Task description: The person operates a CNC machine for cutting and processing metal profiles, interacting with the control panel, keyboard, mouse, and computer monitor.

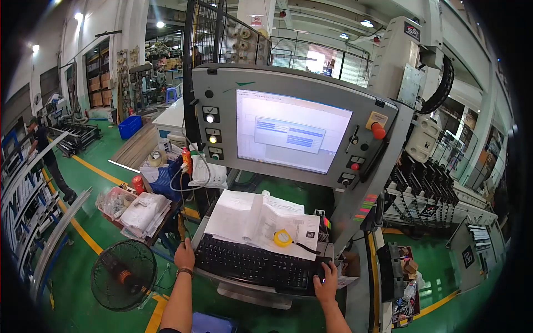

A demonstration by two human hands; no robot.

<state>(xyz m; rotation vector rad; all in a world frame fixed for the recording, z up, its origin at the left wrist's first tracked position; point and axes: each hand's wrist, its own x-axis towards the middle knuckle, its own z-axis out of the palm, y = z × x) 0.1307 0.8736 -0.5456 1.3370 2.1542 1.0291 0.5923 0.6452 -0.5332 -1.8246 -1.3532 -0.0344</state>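
My right hand (325,282) rests over a dark computer mouse (320,274) at the right end of the tray, its fingers bent around it. At the left edge of the keyboard tray (222,280), my left hand (184,256) is closed; what its fingers hold, if anything, is hidden. A black keyboard (250,262) lies between both hands. Behind it are open papers (261,219) with a yellow tape measure (283,238) on top. Above stands a grey control panel (216,83), its lit screen (291,130) showing a dialog window.
A red emergency stop button (378,131) sits on the panel's right. A black fan (123,275) stands low left, below a box of bags and papers (145,213). Metal profiles (61,222) and another person (47,158) are far left. A parts bin (408,283) stands right.
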